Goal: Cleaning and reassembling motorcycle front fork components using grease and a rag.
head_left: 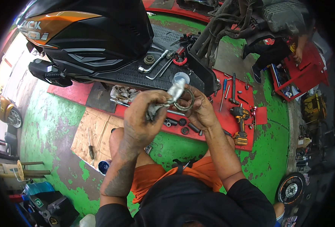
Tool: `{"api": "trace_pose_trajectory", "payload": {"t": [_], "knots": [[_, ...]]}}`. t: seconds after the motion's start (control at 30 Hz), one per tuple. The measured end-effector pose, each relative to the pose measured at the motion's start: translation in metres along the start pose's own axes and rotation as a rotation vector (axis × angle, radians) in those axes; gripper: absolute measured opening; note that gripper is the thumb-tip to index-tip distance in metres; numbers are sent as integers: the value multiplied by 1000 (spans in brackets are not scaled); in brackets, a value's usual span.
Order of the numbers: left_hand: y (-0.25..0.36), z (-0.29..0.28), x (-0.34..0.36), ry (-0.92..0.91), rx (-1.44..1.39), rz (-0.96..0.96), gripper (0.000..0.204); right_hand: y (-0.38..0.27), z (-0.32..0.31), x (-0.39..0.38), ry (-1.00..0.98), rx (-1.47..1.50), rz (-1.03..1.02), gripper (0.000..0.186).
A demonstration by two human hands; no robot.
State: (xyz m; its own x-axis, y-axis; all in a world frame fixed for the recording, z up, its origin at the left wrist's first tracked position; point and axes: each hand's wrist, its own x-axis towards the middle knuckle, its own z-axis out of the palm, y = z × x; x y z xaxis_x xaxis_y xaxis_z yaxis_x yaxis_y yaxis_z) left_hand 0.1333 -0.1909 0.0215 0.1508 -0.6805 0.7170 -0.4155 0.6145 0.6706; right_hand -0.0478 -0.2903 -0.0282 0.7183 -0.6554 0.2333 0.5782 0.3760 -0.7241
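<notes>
My right hand point(200, 109) is closed around a greasy metal ring point(185, 101), perhaps a bearing race, held upright in front of me. Close to it, my left hand point(141, 113) is closed on a grimy grey rag point(155, 111), which bunches out below the fingers. A crumpled whitish piece point(176, 89) sticks up from the left fingertips beside the ring. It is too bright to tell whether it is cloth or a tube. Just beyond stands a small clear cup point(181, 77) on the black scooter footboard point(163, 86).
Wrenches point(154, 62) and another ring point(149, 59) lie on the footboard. A red platform point(228, 117) bears a cordless drill point(240, 125), sockets and screwdrivers. Cardboard point(95, 132) with a screwdriver point(90, 145) lies at left, near a dark blue tub point(103, 166). Another person's hand point(298, 56) is at a red cart point(303, 72).
</notes>
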Motion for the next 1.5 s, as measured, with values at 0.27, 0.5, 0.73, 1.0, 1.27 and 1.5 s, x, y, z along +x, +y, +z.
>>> {"api": "trace_pose_trajectory", "payload": {"t": [0.27, 0.5, 0.73, 1.0, 1.27, 1.5], "knots": [[11, 29, -7, -130, 137, 104, 41, -6, 6, -3, -57, -53, -11, 70], [-4, 7, -2, -320, 273, 304, 35, 1, 10, -2, 26, -149, 9, 64], [-107, 33, -118, 520, -308, -518, 32, 13, 45, 106, -81, -1257, -130, 53], [-123, 45, -127, 233, 4, -489, 28, 68, 29, 191, -120, -1800, -331, 39], [-138, 31, -123, 336, -107, -613, 18, -6, -22, 204, 246, -1763, -79, 29], [-131, 32, -121, 203, -72, -635, 15, 10, -14, 220, -6, -2005, 187, 53]]}}
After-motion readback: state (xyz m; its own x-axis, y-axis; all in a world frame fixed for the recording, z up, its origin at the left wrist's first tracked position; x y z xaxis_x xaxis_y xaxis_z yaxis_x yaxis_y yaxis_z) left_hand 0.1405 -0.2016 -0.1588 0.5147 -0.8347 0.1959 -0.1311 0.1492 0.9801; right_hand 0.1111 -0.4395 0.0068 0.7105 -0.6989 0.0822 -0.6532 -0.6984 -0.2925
